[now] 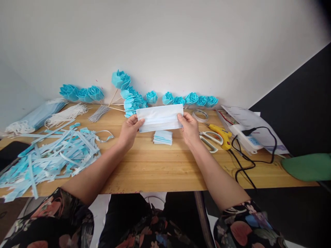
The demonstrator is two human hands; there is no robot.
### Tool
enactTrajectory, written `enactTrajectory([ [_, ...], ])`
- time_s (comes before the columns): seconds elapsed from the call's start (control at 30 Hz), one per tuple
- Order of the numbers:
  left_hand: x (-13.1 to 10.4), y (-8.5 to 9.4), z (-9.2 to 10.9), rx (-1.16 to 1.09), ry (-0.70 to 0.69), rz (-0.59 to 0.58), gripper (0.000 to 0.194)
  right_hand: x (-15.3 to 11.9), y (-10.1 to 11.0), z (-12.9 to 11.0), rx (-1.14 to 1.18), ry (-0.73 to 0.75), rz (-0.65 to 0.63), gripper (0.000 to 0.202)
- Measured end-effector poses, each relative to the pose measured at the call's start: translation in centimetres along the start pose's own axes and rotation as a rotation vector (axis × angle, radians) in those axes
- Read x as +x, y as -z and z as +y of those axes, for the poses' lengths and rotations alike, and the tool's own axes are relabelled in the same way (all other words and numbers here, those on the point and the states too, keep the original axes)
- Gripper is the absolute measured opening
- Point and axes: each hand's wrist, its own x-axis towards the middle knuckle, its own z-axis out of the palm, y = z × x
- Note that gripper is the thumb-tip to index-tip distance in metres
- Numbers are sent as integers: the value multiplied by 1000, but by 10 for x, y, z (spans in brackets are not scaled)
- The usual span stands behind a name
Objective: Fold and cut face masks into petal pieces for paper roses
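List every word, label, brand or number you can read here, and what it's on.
No text is readable.
White papers: faint print, too blurred.
Yellow glue gun: any marking is too small.
Power strip: nothing legible.
Held mask: no lettering visible.

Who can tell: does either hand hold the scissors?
No, the left hand and right hand hold a pleated sheet; the scissors lie on the table.

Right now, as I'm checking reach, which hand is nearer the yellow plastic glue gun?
Right. The right hand is left of the glue gun; the left hand is farther left of it.
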Motion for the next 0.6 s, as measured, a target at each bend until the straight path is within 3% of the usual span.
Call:
enactTrajectory([
  [0.17,4,5,-1,-39,6,50,28,0,-1,1,-20,-6,-18,27],
  [0.37,1,-1,7,-72,123,-47,35,2,6,-6,-30,-93,-64,40],
  [0.6,-3,-5,9,-34,160,-80,34,2,17,-9,-286,-183,-350,38],
])
